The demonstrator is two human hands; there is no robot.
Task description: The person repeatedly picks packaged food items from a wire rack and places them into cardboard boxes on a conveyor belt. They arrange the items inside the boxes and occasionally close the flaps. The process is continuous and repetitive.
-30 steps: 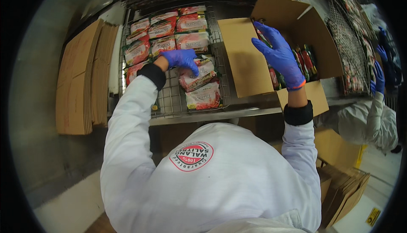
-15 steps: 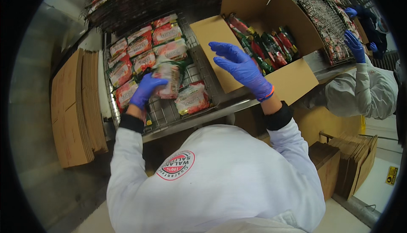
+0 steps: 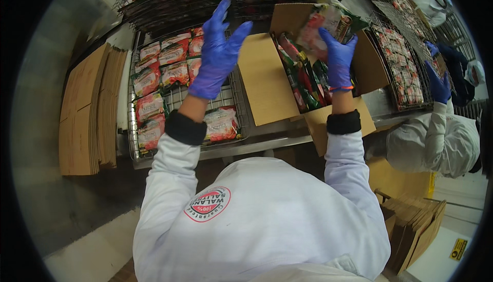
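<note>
My right hand [image 3: 339, 61], in a blue glove, grips one or more plastic food packs [image 3: 321, 27] above an open cardboard box [image 3: 267, 76]; motion blurs them and I cannot tell how many. Inside the box several red and green packs [image 3: 303, 84] stand on edge. My left hand [image 3: 218, 56], also gloved in blue, is raised over a wire tray [image 3: 177, 97] with its fingers spread and nothing in them. Rows of red and white food packs [image 3: 173, 73] lie in that tray, and a single pack [image 3: 221, 124] lies near its front right corner.
Flattened cardboard boxes [image 3: 84, 107] lean at the left, with more cardboard [image 3: 416, 225] at the lower right. Stacked wire trays [image 3: 169, 2] stand behind. Another tray of packs [image 3: 398, 61] is right of the box, near a co-worker in white [image 3: 431, 138] with blue gloves.
Packs have moved from the tray to above the box, now in my right hand. My left hand has released its pack and risen. The box has shifted in view.
</note>
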